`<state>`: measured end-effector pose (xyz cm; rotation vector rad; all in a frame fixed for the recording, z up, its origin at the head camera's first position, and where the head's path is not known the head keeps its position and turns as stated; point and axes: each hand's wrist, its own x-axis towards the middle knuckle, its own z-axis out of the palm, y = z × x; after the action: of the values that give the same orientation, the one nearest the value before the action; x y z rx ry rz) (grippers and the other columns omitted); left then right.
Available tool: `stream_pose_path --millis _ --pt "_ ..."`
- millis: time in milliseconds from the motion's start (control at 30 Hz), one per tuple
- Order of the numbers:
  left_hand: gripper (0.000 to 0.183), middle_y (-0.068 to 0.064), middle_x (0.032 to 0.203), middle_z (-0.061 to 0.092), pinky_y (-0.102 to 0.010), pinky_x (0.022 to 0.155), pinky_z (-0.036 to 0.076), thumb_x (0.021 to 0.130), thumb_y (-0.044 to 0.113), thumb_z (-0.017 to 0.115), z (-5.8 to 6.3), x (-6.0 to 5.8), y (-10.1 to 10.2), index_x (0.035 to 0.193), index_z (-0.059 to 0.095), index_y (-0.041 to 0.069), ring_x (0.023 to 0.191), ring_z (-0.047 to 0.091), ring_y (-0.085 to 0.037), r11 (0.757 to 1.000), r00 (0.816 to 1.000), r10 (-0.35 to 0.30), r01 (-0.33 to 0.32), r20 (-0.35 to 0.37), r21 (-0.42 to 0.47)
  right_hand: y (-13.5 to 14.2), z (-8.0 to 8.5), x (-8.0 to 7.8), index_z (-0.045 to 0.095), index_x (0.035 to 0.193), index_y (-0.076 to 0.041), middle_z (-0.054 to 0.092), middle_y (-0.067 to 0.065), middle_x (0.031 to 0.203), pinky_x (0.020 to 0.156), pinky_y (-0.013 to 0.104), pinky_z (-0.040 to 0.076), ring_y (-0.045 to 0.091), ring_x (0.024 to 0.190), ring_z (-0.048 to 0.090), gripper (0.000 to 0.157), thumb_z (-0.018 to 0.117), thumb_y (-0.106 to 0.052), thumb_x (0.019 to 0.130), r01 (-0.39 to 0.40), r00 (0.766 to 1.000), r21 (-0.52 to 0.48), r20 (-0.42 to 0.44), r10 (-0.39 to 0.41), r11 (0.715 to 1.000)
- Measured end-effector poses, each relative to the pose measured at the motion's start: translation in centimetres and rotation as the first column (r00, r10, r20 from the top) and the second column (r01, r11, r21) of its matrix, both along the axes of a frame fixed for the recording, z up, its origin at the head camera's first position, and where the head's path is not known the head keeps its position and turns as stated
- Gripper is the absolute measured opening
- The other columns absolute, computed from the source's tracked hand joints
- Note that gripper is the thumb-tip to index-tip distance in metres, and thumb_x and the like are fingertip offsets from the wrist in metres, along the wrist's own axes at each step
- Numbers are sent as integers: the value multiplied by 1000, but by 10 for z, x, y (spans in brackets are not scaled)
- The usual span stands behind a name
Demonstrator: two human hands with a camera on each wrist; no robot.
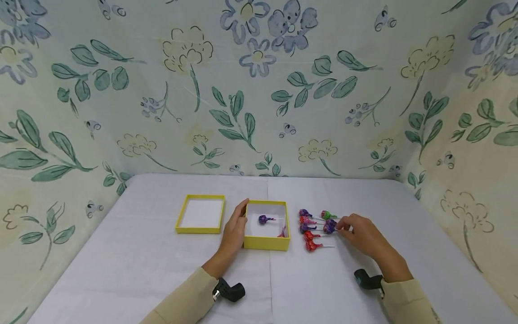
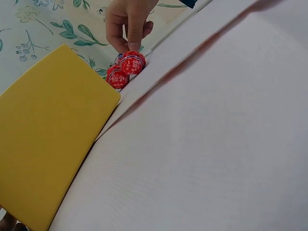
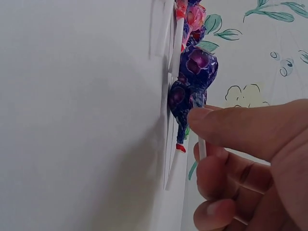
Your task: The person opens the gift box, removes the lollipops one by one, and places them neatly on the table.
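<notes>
My right hand (image 1: 362, 236) pinches the white stick of a purple-wrapped lollipop (image 3: 197, 67) between thumb and fingers. Its head is beside other lollipops; whether it touches them I cannot tell. Red ones (image 1: 313, 245), purple ones (image 1: 304, 213) and a green one (image 1: 327, 215) lie in a loose group on the white cloth, sticks mostly pointing right. With my left hand (image 1: 232, 234) I hold the left side of an open yellow box (image 1: 267, 243). Inside it are a purple lollipop (image 1: 264, 219) and a pink-red wrapper end (image 1: 282, 232) by the right wall, the rest of that piece hidden.
Left of the box lies a yellow-rimmed lid (image 1: 200, 230), its white inside facing up. A white cloth (image 1: 121, 261) with a centre crease covers the table. Flower-patterned fabric (image 1: 259, 117) stands behind and along both sides.
</notes>
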<state>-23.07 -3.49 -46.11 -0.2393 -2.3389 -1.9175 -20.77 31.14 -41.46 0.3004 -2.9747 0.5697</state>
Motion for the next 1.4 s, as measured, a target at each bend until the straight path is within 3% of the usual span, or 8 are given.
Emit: stream_pose_path --millis 433,833,1400 --pt "52 7 153 34 -38 115 26 98 15 32 -1 0 -1 147 37 31 140 30 -12 1000 1000 -8 8 -6 20 4 -4 1 70 92 -10 57 1 83 69 34 49 19 77 51 9 67 -4 87 49 996 -4 70 -49 999" --pt "52 8 153 34 -38 115 25 98 15 32 -2 -2 -1 149 36 25 141 29 -12 1000 1000 -7 7 -3 12 8 -5 0 70 91 -9 59 1 83 70 38 51 19 77 54 9 67 -3 86 19 1000 -16 15 -18 1000" --pt "52 10 153 33 -37 115 26 98 15 31 0 -1 0 147 36 31 141 29 -11 1000 1000 -12 12 -2 12 12 -10 -3 71 92 -9 61 6 88 70 42 52 23 79 56 9 68 -3 85 59 998 -4 -14 -59 998"
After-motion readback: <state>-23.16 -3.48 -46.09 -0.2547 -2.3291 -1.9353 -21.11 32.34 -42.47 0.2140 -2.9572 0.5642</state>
